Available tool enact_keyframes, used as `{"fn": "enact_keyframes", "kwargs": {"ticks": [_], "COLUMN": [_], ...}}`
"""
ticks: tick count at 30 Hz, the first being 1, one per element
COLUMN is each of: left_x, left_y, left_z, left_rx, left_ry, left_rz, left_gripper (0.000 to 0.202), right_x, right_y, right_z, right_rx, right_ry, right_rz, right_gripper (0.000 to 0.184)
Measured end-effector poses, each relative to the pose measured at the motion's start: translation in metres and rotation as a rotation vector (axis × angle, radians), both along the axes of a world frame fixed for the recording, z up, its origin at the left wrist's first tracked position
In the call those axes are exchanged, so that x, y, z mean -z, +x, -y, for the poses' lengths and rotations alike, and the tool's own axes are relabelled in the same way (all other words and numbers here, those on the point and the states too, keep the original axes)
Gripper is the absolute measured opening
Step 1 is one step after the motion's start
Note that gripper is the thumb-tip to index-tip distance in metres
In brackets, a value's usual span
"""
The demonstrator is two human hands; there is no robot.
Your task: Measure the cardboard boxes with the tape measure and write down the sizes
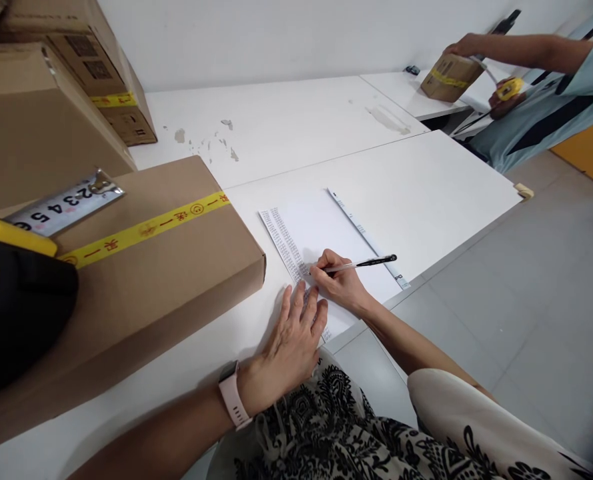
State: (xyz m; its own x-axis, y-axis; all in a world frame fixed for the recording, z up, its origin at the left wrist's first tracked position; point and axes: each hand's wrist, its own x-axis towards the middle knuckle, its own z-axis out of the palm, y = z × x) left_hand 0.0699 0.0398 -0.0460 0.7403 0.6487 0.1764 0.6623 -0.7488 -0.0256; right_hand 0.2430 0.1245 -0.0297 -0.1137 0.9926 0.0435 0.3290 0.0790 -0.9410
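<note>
My right hand (340, 281) grips a pen (363, 264) with a clear barrel and black cap end, its tip at the written lines on a sheet of paper (321, 223). Rows of small handwriting run along the sheet's left side. Flat on the lower left of the paper rests my left hand (299, 333), fingers apart, with a pale pink watch band on the wrist. A pale blue strip with printing (366, 235) lies along the paper's right side.
A taped cardboard box (186, 267) stands to the left, with a yellow-black tape measure (21, 287) on or above it. More boxes (31, 127) are stacked behind. At the far right, a co-worker holds a small box (451, 77) and a yellow tape measure (509, 89).
</note>
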Motion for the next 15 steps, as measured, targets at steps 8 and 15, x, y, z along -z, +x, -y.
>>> {"fn": "enact_keyframes", "kwargs": {"ticks": [8,15], "left_x": [-0.0028,-0.0028], "left_y": [-0.0006,-0.0004], "left_z": [0.0004,0.0000], "left_rx": [0.003,0.003], "left_ry": [0.016,0.006], "left_rz": [0.004,0.018], "left_gripper": [0.084,0.080], "right_x": [0.0024,0.0035], "right_y": [0.0017,0.0035], "right_z": [-0.0001,0.0006], "right_rx": [0.009,0.024], "right_ry": [-0.023,-0.028], "right_rz": [-0.026,-0.029], "right_gripper": [0.027,0.026]}}
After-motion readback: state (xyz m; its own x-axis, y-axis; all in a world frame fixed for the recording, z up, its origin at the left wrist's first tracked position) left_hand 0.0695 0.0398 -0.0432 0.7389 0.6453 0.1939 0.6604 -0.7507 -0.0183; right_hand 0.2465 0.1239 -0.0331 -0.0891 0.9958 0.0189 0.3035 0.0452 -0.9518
